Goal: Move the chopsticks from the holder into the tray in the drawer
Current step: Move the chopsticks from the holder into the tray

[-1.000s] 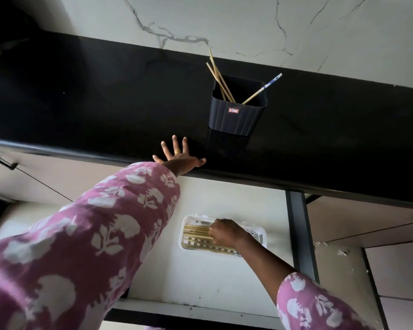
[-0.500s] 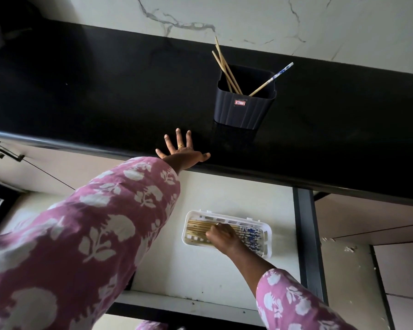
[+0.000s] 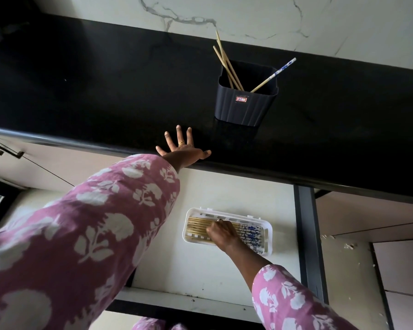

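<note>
Right hand (image 3: 221, 233) lingers in the tray (image 3: 229, 212), grip curled over laid chopsticks (image 3: 198, 226), pinch unclear; left hand (image 3: 183, 151) stays spread on the worktop (image 3: 105, 91); the holder (image 3: 244, 108) keeps three.

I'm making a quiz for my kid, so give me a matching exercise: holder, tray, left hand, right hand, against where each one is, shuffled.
1 holder
2 tray
3 left hand
4 right hand

A in the drawer
B flat on the counter edge
C on the chopsticks in the tray
D standing on the counter

Pairs: 1-D, 2-A, 3-B, 4-C
</note>
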`<action>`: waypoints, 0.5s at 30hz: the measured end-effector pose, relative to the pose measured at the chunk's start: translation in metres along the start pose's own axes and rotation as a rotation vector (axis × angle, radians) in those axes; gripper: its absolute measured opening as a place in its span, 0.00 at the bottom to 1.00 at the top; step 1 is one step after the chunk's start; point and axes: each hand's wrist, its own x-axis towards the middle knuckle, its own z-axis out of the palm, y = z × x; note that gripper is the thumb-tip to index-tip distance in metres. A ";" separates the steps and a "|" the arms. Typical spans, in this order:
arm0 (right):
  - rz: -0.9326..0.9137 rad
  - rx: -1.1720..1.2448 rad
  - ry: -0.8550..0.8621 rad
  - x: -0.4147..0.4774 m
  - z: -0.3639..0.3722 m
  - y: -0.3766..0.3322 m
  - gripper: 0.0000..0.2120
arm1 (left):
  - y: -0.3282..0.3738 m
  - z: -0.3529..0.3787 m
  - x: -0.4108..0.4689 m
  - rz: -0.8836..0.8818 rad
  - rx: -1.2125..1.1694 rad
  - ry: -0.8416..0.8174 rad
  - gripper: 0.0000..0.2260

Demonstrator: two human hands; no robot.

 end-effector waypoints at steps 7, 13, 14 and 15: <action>-0.012 0.046 0.048 -0.002 -0.004 0.012 0.15 | 0.000 0.001 0.001 -0.002 0.002 -0.004 0.42; -0.173 -0.015 0.270 -0.004 -0.035 0.036 0.05 | 0.000 -0.002 -0.005 0.009 0.001 -0.014 0.41; -0.202 -0.032 0.329 -0.005 -0.042 0.041 0.10 | 0.001 -0.002 -0.006 0.008 0.003 -0.014 0.41; -0.195 -0.016 0.383 -0.004 -0.051 0.044 0.10 | 0.000 -0.002 -0.006 0.008 0.003 -0.012 0.41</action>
